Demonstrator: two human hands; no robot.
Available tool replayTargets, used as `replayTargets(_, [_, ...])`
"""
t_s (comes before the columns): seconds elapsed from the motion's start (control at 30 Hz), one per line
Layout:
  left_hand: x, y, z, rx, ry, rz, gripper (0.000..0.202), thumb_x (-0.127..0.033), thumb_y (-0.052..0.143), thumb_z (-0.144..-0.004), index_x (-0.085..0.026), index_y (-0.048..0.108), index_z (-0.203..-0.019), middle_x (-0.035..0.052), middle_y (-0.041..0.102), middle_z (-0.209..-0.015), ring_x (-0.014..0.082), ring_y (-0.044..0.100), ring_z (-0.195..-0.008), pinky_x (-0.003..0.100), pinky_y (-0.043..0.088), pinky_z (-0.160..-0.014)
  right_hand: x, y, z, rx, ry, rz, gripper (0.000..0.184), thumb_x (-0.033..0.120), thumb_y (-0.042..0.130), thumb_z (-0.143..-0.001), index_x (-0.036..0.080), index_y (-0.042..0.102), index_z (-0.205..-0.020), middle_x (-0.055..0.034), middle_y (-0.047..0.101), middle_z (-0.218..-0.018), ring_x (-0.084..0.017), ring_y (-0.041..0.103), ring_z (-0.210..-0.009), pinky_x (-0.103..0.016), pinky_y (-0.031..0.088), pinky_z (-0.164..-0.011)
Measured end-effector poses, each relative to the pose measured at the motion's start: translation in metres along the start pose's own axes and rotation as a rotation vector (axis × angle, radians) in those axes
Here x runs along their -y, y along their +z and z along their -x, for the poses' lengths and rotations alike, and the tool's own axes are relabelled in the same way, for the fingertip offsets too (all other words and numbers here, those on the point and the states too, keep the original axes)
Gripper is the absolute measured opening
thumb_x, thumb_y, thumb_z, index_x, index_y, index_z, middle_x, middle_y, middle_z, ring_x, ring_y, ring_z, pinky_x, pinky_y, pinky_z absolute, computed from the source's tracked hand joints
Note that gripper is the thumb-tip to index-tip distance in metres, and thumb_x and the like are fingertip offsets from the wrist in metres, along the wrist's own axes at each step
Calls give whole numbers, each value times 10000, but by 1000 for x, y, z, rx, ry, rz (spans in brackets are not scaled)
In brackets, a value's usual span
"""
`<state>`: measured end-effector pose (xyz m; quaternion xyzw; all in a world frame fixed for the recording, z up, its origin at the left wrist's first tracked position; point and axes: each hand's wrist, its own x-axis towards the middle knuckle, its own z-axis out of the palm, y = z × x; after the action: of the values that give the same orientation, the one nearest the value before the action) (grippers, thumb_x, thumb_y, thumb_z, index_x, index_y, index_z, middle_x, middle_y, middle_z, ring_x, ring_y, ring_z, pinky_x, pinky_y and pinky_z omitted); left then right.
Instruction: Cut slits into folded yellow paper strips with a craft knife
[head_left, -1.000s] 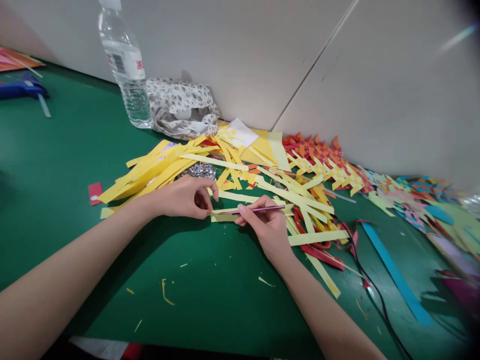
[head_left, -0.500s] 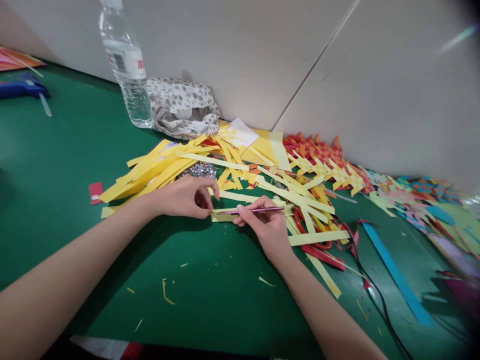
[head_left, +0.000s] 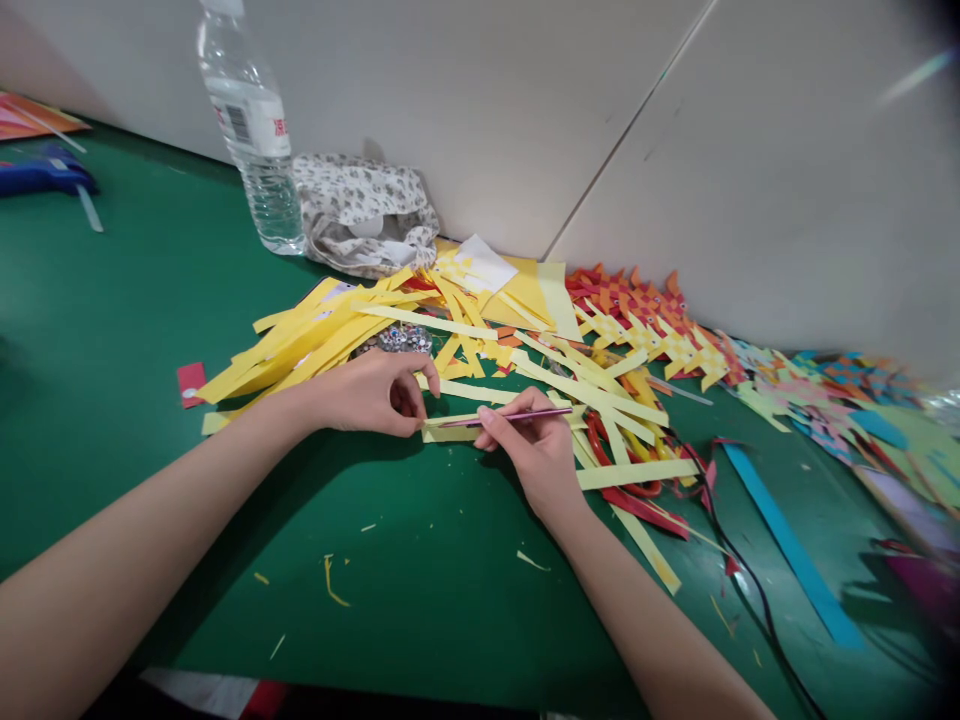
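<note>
My left hand (head_left: 375,393) is closed in a pinch at the left end of a short pale yellow paper strip (head_left: 450,434). My right hand (head_left: 529,440) grips a slim, shiny pink pen-like tool (head_left: 536,414) between thumb and fingers. Its thin tip points left and lies along the strip, close to my left fingertips. Whether it is a blade or tweezers I cannot tell. The strip's right end is hidden behind my right fingers. Beyond my hands lie many loose pale yellow strips (head_left: 600,388) and a heap of deeper yellow strips (head_left: 322,335).
A water bottle (head_left: 259,150) and a patterned cloth pouch (head_left: 367,215) stand by the wall. Woven paper fish (head_left: 637,305) line the back right. Red-handled scissors (head_left: 596,440), a black cable (head_left: 739,570) and a blue strip (head_left: 795,550) lie right. A blue glue gun (head_left: 45,178) lies far left.
My right hand and the pink tool have shifted very slightly to the right along the strip. My left hand keeps its pinch in nearly the same place.
</note>
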<state>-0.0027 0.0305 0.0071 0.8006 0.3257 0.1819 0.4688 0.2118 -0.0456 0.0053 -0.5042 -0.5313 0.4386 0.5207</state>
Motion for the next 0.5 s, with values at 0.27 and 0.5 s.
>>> replayTargets(0.27, [1,1,0,10,3,-3,308,-182,641,-656,-197,525,-941,-25,756,-765,100,636,-635,212,512,-652,-4,-2,-1,-13,-28,-48,241,267,752,-791,212,540,-691,49,652,-523,-100,609,-493,-219,496,-538])
replayTargets(0.5, [1,1,-1,-4,12,-23,308,-184,639,-658,-196,536,-947,-24,757,-765,97,633,-629,211,511,-652,1,0,1,54,-10,-10,224,282,754,-797,206,564,-707,24,695,-577,-111,643,-542,-227,523,-563])
